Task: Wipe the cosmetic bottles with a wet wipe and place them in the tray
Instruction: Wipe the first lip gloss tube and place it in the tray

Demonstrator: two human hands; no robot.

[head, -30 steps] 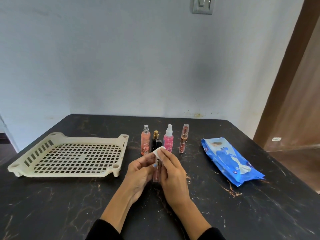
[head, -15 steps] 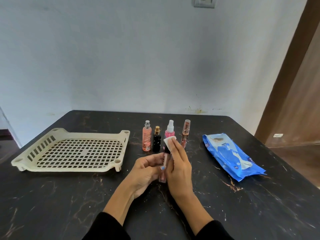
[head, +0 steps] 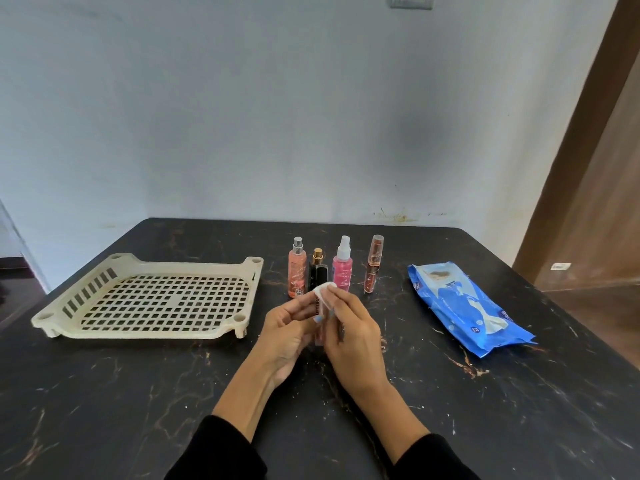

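My left hand [head: 289,332] grips a slim pinkish cosmetic tube [head: 319,329] held upright over the table's middle. My right hand [head: 355,336] presses a small white wet wipe [head: 322,295] against the tube's upper part. Behind the hands stands a row of bottles: a peach spray bottle [head: 297,268], a black bottle with a gold cap [head: 317,278], a pink spray bottle [head: 343,270] and a thin amber tube [head: 374,265]. The cream slotted tray [head: 74,299] lies at the left with nothing in it.
A blue pack of wet wipes [head: 464,306] lies to the right on the dark marble table [head: 138,393]. A wall stands behind the table and a wooden door frame [head: 588,133] is at the right.
The wipe in my right hand slid up the tube and back down slightly. The view shifted a little; bottles, tray and pack stayed put.
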